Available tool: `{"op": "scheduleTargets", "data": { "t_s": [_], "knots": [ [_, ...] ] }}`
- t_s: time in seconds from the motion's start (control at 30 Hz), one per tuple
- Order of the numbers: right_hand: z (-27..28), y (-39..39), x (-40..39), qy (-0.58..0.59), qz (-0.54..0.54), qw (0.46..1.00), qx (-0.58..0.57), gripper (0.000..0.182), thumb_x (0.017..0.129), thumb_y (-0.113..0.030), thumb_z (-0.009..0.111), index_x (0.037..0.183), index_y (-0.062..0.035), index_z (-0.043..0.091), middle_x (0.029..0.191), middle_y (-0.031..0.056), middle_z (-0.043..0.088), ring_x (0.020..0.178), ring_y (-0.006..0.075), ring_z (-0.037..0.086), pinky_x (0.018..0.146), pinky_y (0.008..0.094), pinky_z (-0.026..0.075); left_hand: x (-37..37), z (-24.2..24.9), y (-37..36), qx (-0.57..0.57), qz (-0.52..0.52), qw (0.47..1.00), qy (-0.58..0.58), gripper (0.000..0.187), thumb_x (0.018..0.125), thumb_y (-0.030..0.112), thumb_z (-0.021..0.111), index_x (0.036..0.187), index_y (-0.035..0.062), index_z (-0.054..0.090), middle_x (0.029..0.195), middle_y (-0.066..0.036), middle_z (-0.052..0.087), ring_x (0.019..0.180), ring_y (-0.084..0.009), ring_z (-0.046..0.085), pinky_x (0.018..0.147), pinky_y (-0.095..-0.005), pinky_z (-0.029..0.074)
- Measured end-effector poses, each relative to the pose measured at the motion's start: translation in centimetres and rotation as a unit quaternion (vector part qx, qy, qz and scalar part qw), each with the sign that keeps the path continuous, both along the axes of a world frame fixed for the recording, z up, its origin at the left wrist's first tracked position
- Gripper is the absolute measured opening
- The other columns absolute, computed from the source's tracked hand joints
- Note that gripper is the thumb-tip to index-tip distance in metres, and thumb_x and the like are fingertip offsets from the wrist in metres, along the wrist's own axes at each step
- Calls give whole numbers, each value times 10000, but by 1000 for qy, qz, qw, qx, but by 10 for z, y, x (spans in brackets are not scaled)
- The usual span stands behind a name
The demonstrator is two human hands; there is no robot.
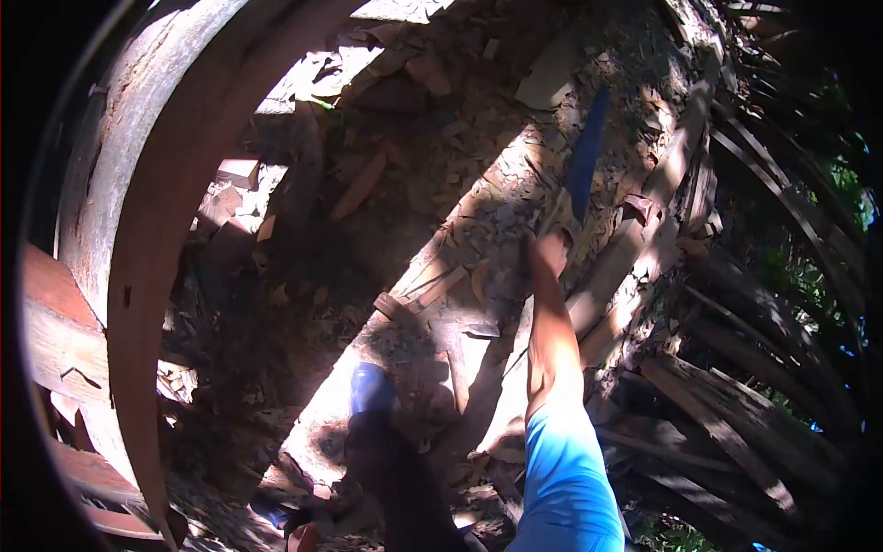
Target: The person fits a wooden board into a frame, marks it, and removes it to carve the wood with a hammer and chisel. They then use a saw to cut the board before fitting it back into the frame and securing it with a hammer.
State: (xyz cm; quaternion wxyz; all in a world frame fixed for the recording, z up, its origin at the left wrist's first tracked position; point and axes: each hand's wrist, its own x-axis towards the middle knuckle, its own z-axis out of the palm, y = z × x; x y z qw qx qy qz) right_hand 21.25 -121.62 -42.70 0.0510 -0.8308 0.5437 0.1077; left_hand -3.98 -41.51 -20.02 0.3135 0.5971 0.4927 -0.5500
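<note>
the handsaw is out ahead of the person, above or on the chip-littered ground, its tip pointing away; whether the blade touches the ground is hard to tell. the right hand is closed around its handle end, arm reaching nearly straight. the left hand is out of view, so i cannot tell what it does. to handle the saw well, i'd keep the wrist in line with the blade, grip firmly without squeezing, and keep the teeth clear of grit, since a thin blade like that probably bends easily.

the blade is long, flat and tapering, with a bluish sheen; the handle end looks pale. beneath lie wood chips, brittle-looking and curled. nearer the body is a wooden-handled tool with a metal head, close to a blue shoe. a rough log runs to the right, and a broad curved plank, smooth and reddish-brown, sweeps up the left.
</note>
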Motion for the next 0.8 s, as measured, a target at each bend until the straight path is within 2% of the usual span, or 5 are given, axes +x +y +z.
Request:
{"op": "scheduleTargets", "data": {
  "t_s": [0.27, 0.4, 0.6, 0.67, 0.8],
  "knots": [
    [156, 32, -4, -204, -227, 945, 117, 465, 831, -421, 695, 892, 39, 678, 892, 254, 702, 907, 363, 691, 794, 472, 516, 106, 51, -68, -95, -7, 985, -144, 339, 988, 310, 620, 1117, 4, 687, 929, -73, 709, 820, -146, 636, 736, -286, 502],
    [279, 158, -50, -607, -331, 539, 482, 369, 987, -408, 603, 1118, -67, 651, 950, 66, 706, 866, 215, 697, 811, 393, 569, 158, 116, -109, -214, 67, 962, -157, 457, 1042, 373, 493, 1249, -16, 613, 1067, -111, 703, 908, -193, 675, 773, -301, 525],
    [546, 495, -110, -640, -254, 361, 629, 464, 979, -552, 539, 1042, -106, 651, 962, 49, 665, 945, 185, 654, 898, 408, 548, 230, 353, -99, -508, 59, 801, -311, 593, 1081, 434, 361, 1336, -75, 528, 1204, -157, 653, 1040, -188, 634, 900, -301, 486],
    [586, 610, -147, -658, -238, 344, 626, 511, 981, -575, 522, 1049, -81, 633, 1034, 59, 645, 1001, 181, 627, 933, 368, 521, 206, 434, -34, -492, -55, 774, -394, 523, 970, 479, 585, 1193, 8, 635, 1137, -74, 665, 1021, -193, 626, 922, -330, 465],
    [653, 784, -163, -503, -87, 770, 382, 567, 1030, -485, 491, 1353, -20, 477, 1170, 109, 595, 1076, 197, 610, 923, 339, 518, 157, 513, 114, -317, -153, 713, -607, 490, 874, 451, 732, 1104, 24, 665, 1020, -129, 642, 1037, -277, 573, 932, -402, 456]
  ]
}}
